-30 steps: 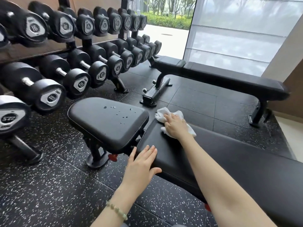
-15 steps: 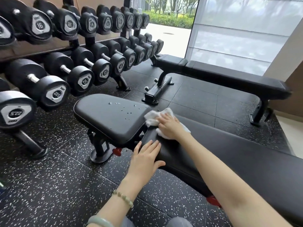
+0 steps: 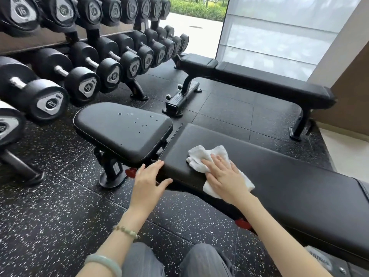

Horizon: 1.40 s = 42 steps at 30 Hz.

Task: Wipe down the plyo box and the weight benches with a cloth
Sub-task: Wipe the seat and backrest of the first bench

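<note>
- The cloth (image 3: 207, 156) is plain white.
- The near bench (image 3: 279, 176) is smooth black all over; its seat pad (image 3: 119, 132) is black too, with a thin pale line along the edge.
- The far bench (image 3: 259, 80) is black, pads and frame alike.
- Two knobs (image 3: 130, 172) under the near bench are bright red.
- The floor (image 3: 50, 206) is black, flecked with small white specks.
- The dumbbells (image 3: 79, 84) are black with silver-grey end plates and bare metal handles.
- The beaded bracelet (image 3: 125, 231) is pale green and cream; the bangle (image 3: 105, 262) is milky green.
- The trousers (image 3: 203, 260) are grey.
- The wall (image 3: 351, 92) is brown.
</note>
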Each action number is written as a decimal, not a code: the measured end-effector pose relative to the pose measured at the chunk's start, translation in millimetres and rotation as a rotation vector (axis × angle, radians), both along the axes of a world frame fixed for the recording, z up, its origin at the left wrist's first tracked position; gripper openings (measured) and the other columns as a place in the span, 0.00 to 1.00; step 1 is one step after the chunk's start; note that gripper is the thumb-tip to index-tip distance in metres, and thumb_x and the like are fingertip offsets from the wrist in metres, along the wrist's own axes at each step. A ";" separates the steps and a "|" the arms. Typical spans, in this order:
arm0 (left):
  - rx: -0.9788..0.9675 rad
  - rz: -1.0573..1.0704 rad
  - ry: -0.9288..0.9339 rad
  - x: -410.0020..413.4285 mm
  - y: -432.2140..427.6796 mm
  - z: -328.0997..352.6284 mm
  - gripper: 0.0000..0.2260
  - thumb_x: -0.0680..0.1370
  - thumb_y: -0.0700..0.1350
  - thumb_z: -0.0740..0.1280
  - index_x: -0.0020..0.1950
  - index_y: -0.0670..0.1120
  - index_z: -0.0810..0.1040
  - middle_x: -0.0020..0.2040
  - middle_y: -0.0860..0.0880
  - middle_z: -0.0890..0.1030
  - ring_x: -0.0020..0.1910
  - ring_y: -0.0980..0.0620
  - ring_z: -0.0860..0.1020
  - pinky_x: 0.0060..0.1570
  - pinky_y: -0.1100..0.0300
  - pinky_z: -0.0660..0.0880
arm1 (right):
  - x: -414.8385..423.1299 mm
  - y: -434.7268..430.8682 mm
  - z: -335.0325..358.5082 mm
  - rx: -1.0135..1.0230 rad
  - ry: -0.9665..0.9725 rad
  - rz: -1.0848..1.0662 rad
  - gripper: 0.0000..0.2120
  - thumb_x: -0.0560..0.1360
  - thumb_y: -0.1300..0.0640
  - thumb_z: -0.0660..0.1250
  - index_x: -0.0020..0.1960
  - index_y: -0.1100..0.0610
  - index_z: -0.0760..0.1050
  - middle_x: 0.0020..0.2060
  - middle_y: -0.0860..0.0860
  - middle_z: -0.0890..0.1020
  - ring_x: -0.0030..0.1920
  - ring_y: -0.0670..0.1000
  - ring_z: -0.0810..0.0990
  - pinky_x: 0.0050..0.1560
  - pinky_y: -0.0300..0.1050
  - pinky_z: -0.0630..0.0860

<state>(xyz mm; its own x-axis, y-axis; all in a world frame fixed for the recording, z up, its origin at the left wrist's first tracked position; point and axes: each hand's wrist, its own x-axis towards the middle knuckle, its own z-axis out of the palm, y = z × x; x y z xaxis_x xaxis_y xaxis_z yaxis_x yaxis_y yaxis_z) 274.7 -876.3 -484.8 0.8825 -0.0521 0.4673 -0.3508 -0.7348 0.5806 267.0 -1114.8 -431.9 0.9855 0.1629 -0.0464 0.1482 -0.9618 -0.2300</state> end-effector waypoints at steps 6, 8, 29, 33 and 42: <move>-0.030 0.012 0.012 4.7 -0.8 3.5 0.24 0.66 0.42 0.78 0.60 0.41 0.79 0.58 0.46 0.80 0.59 0.56 0.72 0.70 0.50 0.59 | 5.9 63.5 -8.7 -0.070 -0.096 -0.182 0.30 0.76 0.43 0.34 0.77 0.48 0.51 0.77 0.53 0.52 0.76 0.54 0.46 0.73 0.58 0.41; 0.011 -0.004 0.021 7.9 2.4 2.3 0.23 0.66 0.41 0.78 0.60 0.42 0.79 0.57 0.47 0.81 0.59 0.52 0.76 0.70 0.49 0.59 | 20.9 95.9 -9.6 -0.045 -0.089 -0.117 0.25 0.81 0.47 0.44 0.77 0.50 0.52 0.77 0.55 0.52 0.76 0.55 0.46 0.72 0.58 0.38; 0.523 -0.175 0.053 -16.3 -69.4 23.1 0.34 0.80 0.63 0.44 0.66 0.39 0.74 0.66 0.43 0.74 0.65 0.48 0.73 0.68 0.46 0.56 | -94.8 -121.7 -5.6 -0.082 -0.070 -0.567 0.29 0.76 0.45 0.37 0.76 0.46 0.53 0.76 0.50 0.55 0.76 0.49 0.51 0.72 0.53 0.49; 0.575 -0.159 0.108 -26.3 -80.3 21.3 0.36 0.79 0.64 0.42 0.65 0.39 0.75 0.65 0.42 0.75 0.64 0.47 0.73 0.68 0.45 0.56 | -55.0 -95.5 -7.5 -0.096 -0.103 -0.535 0.26 0.76 0.49 0.44 0.73 0.48 0.59 0.71 0.54 0.65 0.72 0.58 0.59 0.69 0.56 0.54; 0.642 -0.052 0.180 -32.2 -107.7 14.2 0.41 0.76 0.68 0.41 0.69 0.36 0.69 0.69 0.40 0.71 0.69 0.44 0.68 0.68 0.47 0.49 | -19.6 -86.9 -4.3 -0.077 -0.038 -0.159 0.24 0.79 0.48 0.52 0.75 0.49 0.56 0.76 0.54 0.54 0.75 0.55 0.50 0.70 0.60 0.51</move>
